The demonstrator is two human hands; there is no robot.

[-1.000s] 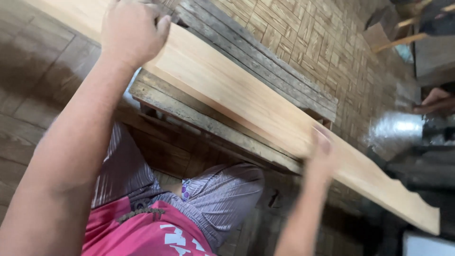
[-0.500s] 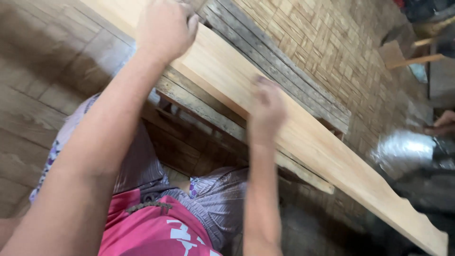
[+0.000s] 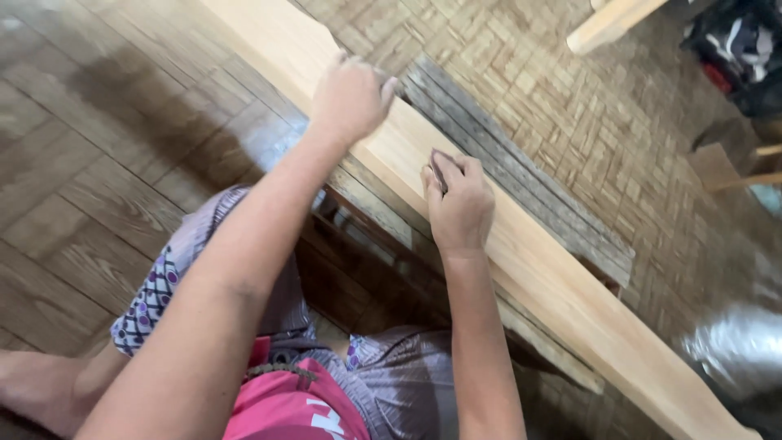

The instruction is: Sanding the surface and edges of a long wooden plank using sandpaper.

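Curled fingers of the right hand (image 3: 461, 204) press a small dark piece, probably sandpaper (image 3: 438, 173), flat against the long pale wooden plank (image 3: 529, 261). Further along, the left hand (image 3: 350, 96) clamps shut over the plank's far edge. Smooth and light-coloured, the plank lies diagonally across a weathered grey slatted bench (image 3: 521, 175), running under both hands above the wood floor (image 3: 98, 163).

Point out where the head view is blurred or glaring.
Head view: glare whitens the shiny patch of floor at lower right; the near left forearm and the frame edges are soft; the right hand and left hand on the pale plank read fairly sharp.
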